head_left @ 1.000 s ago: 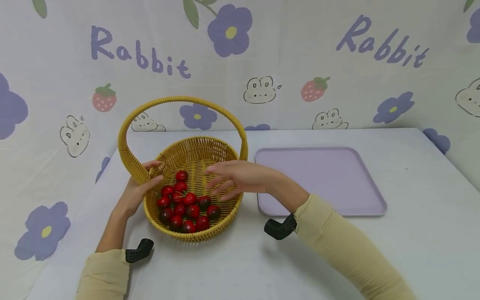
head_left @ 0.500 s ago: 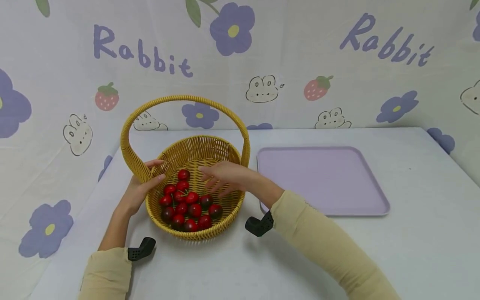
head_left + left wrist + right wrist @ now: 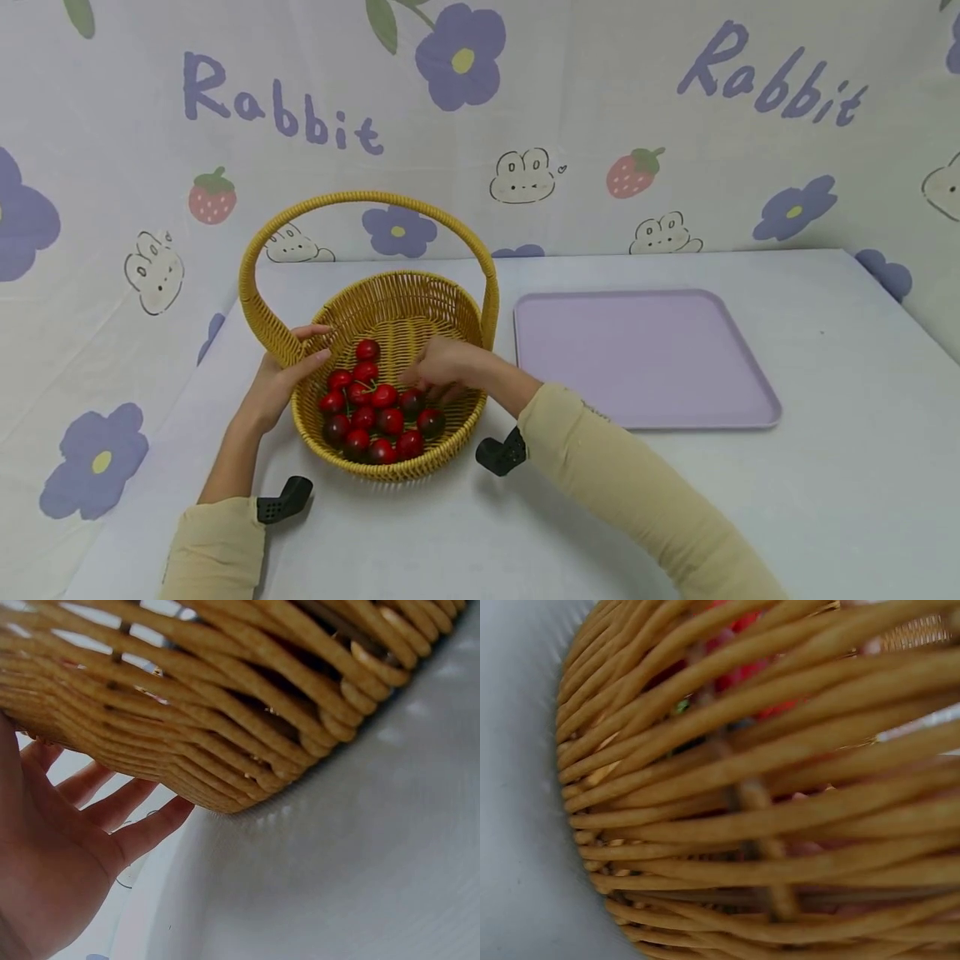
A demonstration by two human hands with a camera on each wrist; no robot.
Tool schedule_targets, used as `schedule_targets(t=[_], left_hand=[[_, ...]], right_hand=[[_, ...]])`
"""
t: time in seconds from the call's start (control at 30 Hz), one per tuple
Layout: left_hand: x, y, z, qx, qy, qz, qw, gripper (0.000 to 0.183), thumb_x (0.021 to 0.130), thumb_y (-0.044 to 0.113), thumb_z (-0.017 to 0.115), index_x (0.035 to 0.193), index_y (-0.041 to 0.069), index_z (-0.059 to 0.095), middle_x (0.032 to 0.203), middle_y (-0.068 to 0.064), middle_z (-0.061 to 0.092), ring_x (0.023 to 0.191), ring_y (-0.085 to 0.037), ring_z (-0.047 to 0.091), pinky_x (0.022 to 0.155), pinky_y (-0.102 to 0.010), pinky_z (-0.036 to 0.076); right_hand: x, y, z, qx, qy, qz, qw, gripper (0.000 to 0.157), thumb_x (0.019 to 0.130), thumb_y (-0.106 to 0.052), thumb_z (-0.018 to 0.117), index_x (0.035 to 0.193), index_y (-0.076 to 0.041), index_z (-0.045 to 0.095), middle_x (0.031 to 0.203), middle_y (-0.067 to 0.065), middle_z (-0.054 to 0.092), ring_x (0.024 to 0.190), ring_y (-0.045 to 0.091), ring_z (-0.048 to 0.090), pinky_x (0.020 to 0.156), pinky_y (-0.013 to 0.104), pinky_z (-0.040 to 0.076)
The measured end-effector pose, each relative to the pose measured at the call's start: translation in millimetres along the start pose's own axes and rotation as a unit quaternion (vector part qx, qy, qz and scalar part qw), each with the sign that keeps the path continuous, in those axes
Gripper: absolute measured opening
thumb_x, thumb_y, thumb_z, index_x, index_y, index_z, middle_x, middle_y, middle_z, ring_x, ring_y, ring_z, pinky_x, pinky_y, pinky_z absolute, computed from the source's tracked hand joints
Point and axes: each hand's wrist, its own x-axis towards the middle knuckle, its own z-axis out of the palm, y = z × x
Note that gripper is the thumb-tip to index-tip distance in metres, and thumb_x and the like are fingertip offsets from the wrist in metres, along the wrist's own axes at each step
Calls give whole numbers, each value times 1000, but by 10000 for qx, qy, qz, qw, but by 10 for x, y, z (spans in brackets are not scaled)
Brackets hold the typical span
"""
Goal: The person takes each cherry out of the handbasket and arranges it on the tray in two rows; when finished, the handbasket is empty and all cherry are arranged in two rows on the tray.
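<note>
A round yellow wicker basket [image 3: 390,473] with a tall arched handle stands on the table, holding several red and dark-red cherries [image 3: 384,396]. My left hand [image 3: 273,387] grips the basket's rim at the foot of the handle, thumb over the edge; in the left wrist view its fingers [image 3: 154,829] spread against the outside of the weave. Inside the basket, my right hand [image 3: 450,364] reaches down with bent fingers right at a dark cherry [image 3: 411,402] on the pile's right side. I cannot tell if it pinches that cherry. Woven strands [image 3: 780,817] mostly block the right wrist view.
To the right of the basket lies a flat lilac tray [image 3: 637,358] with a low raised rim. The white table [image 3: 420,542] ends at a printed cloth backdrop [image 3: 570,108]. A black wrist-camera mount [image 3: 285,500] shows at each cuff.
My right hand has moved left and down into the basket, its fingers bending from spread to pointing down at the cherries. My left hand keeps its hold on the rim.
</note>
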Motion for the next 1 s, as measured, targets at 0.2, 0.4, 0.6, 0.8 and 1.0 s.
schedule_targets(t=[0.2, 0.4, 0.6, 0.8, 1.0], left_hand=[[9, -5, 2, -8, -7, 54, 10000, 45, 95, 18, 56, 133, -3, 44, 135, -16, 43, 125, -30, 41, 98, -36, 37], [11, 3, 2, -49, 1, 64, 10000, 45, 95, 18, 56, 132, -3, 44, 135, -17, 43, 126, -32, 40, 97, -32, 38], [-1, 4, 1, -35, 22, 70, 10000, 45, 95, 19, 56, 133, -4, 44, 135, -18, 43, 125, -31, 41, 94, -25, 39], [1, -8, -2, -42, 19, 75, 10000, 45, 95, 19, 56, 132, -3, 45, 135, -17, 44, 125, -30, 41, 95, -26, 38], [8, -6, -10, -70, 11, 87, 9999, 45, 95, 18, 56, 132, -4, 44, 135, -18, 43, 126, -30, 40, 95, -25, 38]], right_hand=[[31, 36, 19, 71, -91, -108, 9999, 30, 87, -15, 71, 113, -3, 63, 92, 5, 62, 83, 19, 61, 69, 31, 53], [30, 45, 21, -240, -193, -236, 9992, 27, 83, -18, 75, 104, -5, 66, 90, 3, 64, 80, 18, 60, 68, 29, 51], [26, 38, 38, -455, -457, -336, 9974, 18, 83, -17, 76, 96, -7, 70, 87, 0, 66, 78, 17, 59, 68, 29, 52], [4, 18, 37, -550, -460, -364, 9968, 21, 83, -13, 75, 102, -6, 68, 89, 1, 64, 78, 16, 57, 69, 30, 53], [-89, -8, -65, -319, -545, -921, 9938, 25, 88, -11, 69, 111, -4, 66, 97, 3, 64, 82, 19, 61, 75, 33, 53]])
